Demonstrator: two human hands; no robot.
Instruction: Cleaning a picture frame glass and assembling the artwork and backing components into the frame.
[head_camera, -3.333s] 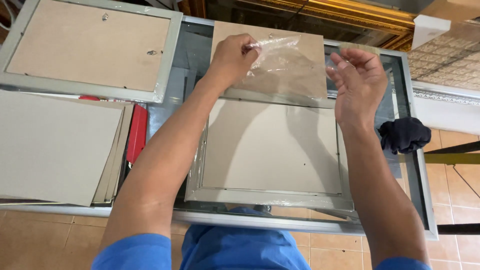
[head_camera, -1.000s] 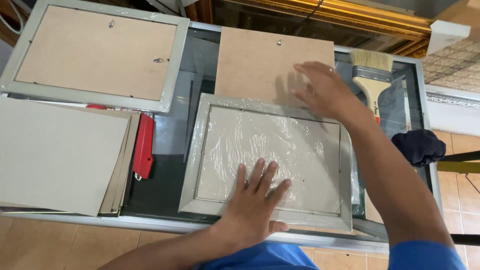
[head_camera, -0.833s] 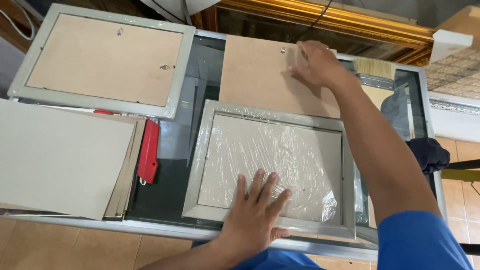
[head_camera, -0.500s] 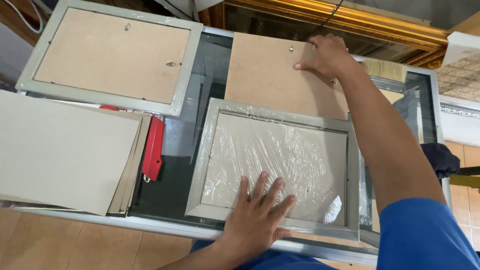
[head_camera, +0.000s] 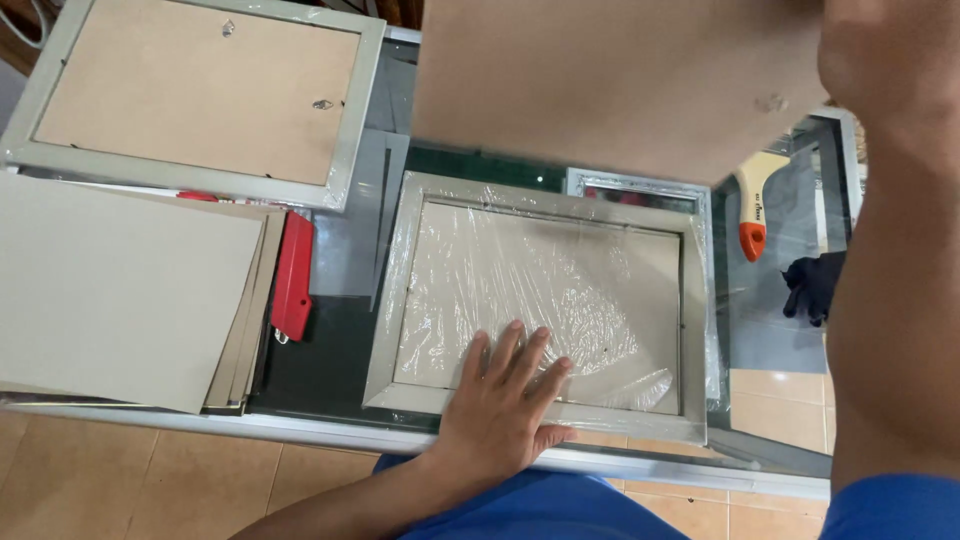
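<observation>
A silver picture frame (head_camera: 392, 300) lies face down on the glass table, its opening covered with crinkled clear plastic film (head_camera: 560, 290). My left hand (head_camera: 505, 395) rests flat on the frame's lower edge, fingers spread on the film. My right hand (head_camera: 885, 55) holds a brown backing board (head_camera: 610, 80) lifted above the frame, close to the camera, hiding the table's far part.
A second silver frame with its brown back (head_camera: 195, 90) lies at the upper left. A stack of grey cardboard sheets (head_camera: 120, 290) sits at the left, beside a red utility knife (head_camera: 293, 280). A brush with an orange-tipped handle (head_camera: 752, 215) and dark cloth (head_camera: 815, 285) lie at the right.
My right hand took hold of the brown board at the table's far side and lifted it up toward the camera. My left hand stayed pressed on the frame.
</observation>
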